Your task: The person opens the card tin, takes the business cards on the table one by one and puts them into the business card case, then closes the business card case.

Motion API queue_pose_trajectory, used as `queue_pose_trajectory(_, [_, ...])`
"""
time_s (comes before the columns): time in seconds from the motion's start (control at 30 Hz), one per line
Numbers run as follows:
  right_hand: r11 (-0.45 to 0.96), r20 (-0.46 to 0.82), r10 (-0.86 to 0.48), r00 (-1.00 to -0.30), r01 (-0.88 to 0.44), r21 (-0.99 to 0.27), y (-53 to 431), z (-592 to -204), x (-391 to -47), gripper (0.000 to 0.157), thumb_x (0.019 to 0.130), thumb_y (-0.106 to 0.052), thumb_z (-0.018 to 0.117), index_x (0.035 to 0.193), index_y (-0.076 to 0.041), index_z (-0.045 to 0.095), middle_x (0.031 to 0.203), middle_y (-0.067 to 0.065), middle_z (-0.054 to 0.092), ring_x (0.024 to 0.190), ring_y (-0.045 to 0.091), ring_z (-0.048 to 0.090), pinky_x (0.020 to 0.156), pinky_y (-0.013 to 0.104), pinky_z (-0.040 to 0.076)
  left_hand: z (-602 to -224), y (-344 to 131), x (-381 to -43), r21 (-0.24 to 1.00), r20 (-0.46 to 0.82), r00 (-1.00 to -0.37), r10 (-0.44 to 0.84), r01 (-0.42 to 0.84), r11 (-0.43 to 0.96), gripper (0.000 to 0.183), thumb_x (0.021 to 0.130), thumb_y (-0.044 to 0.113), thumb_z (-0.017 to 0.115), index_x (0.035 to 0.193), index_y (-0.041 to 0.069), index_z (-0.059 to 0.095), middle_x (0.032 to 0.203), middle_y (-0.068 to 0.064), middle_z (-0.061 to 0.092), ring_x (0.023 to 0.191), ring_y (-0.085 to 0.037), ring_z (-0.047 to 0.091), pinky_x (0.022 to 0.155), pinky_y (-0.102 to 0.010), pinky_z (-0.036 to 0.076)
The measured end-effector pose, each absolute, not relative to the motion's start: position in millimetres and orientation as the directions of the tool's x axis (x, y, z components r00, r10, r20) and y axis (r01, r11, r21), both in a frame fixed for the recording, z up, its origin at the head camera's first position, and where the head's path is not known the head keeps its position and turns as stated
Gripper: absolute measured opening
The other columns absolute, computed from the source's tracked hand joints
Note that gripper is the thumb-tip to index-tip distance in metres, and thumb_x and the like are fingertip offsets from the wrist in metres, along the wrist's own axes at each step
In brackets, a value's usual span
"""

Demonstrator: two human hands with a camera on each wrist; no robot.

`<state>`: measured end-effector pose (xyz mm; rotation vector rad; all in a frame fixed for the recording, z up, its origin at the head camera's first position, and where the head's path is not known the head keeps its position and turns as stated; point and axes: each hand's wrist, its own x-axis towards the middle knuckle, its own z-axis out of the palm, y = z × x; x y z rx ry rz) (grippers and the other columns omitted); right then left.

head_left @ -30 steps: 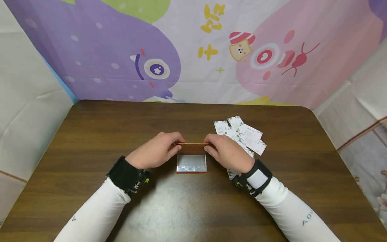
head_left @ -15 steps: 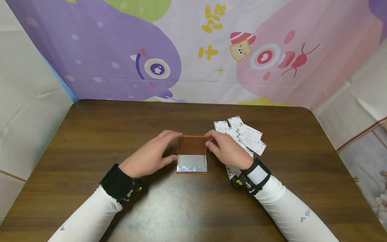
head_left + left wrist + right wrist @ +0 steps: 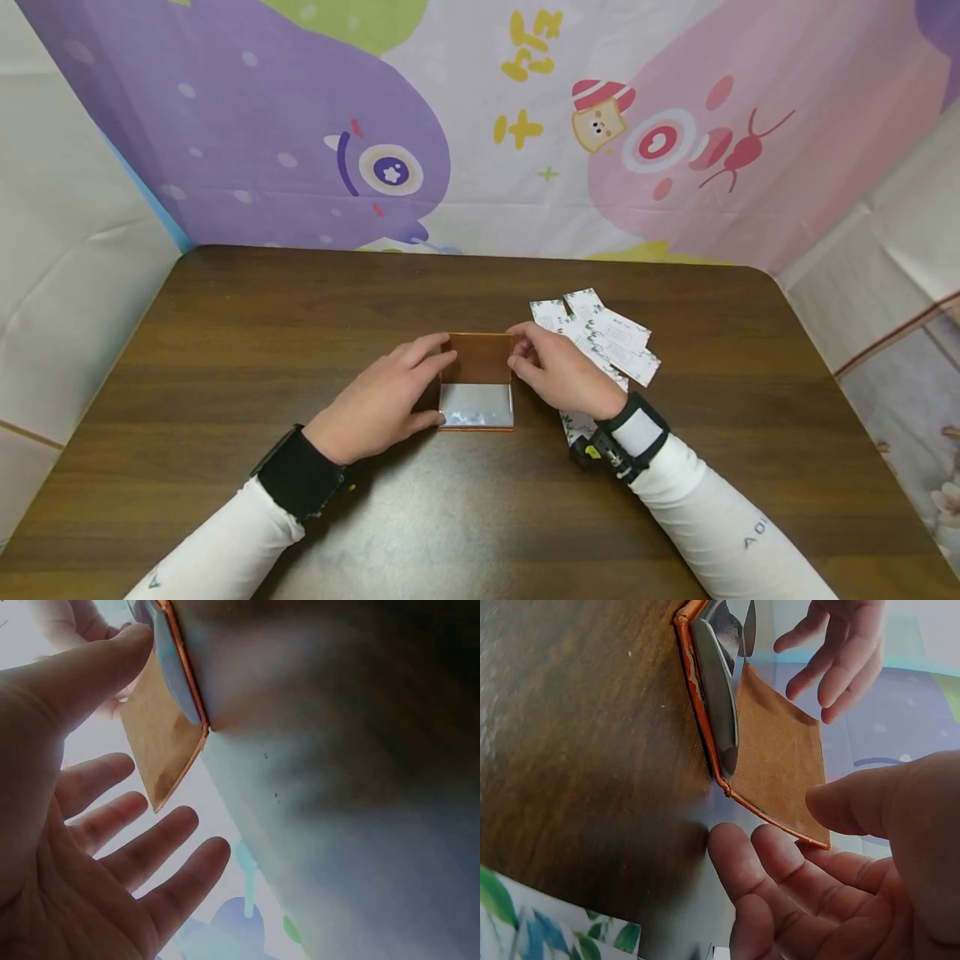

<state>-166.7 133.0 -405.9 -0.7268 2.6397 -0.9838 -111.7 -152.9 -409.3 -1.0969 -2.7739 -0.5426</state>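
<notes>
A card case stands open on the table, its brown leather lid [image 3: 482, 358] raised at the back and its shiny metal tray [image 3: 476, 406] lying flat in front. My right hand [image 3: 566, 371] pinches the lid's right edge; in the right wrist view its thumb lies on the inner face of the brown lid [image 3: 776, 750] with fingers behind. My left hand [image 3: 378, 400] is at the case's left side, thumb at the tray's front left corner. Its fingers are spread beside the lid, as the left wrist view shows from below.
Several white cards [image 3: 622, 329] with green leaf prints lie loosely overlapped to the right, partly under my right hand and wrist. The brown wooden table [image 3: 300, 292] ends at a cartoon-printed cloth [image 3: 480, 167] behind.
The lid has tilted back from nearly upright, showing more of its inner face. My left hand has let go of the lid's top edge and moved down along the left side; the right keeps hold.
</notes>
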Motion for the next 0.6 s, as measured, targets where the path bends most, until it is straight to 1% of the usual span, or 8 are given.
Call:
queue_pose_trajectory(0.2, [0.649,-0.059,-0.524,-0.85,-0.353,-0.674,130.5,-406.4,-167.3,0.047,0.108,-0.015,0.061,0.15,0.003,0.051,0.112,0.005,0.067,0.099,0.018,0.064,0.084,0.038,0.053,-411.0,-152.3,-111.0,0.293,0.197,-0.739,0.644,0.671,0.681,0.077,0.09,0.031,0.089,0.15,-0.004,0.056,0.159,-0.022,0.046,0.142,-0.037,0.052,0.108,-0.052,0.05])
queue_pose_trajectory(0.43, [0.645,-0.072,-0.523,-0.849,-0.339,-0.685,131.3,-408.0,-167.4,0.052,0.108,-0.014,0.06,0.155,0.004,0.046,0.116,0.006,0.068,0.099,0.016,0.066,0.084,0.037,0.053,-411.9,-152.3,-111.3,0.334,0.11,-0.753,0.648,0.643,0.69,0.078,0.095,0.037,0.083,0.152,-0.006,0.052,0.163,-0.024,0.042,0.145,-0.039,0.049,0.11,-0.053,0.048])
queue_pose_trajectory(0.6, [0.648,-0.093,-0.523,-0.847,-0.325,-0.689,131.9,-408.6,-167.2,0.053,0.108,-0.015,0.059,0.156,0.005,0.044,0.12,0.007,0.068,0.099,0.016,0.066,0.085,0.037,0.054,-412.9,-153.4,-112.7,0.35,0.05,-0.76,0.648,0.621,0.702,0.076,0.099,0.04,0.078,0.154,-0.005,0.051,0.165,-0.021,0.041,0.148,-0.038,0.045,0.113,-0.056,0.044])
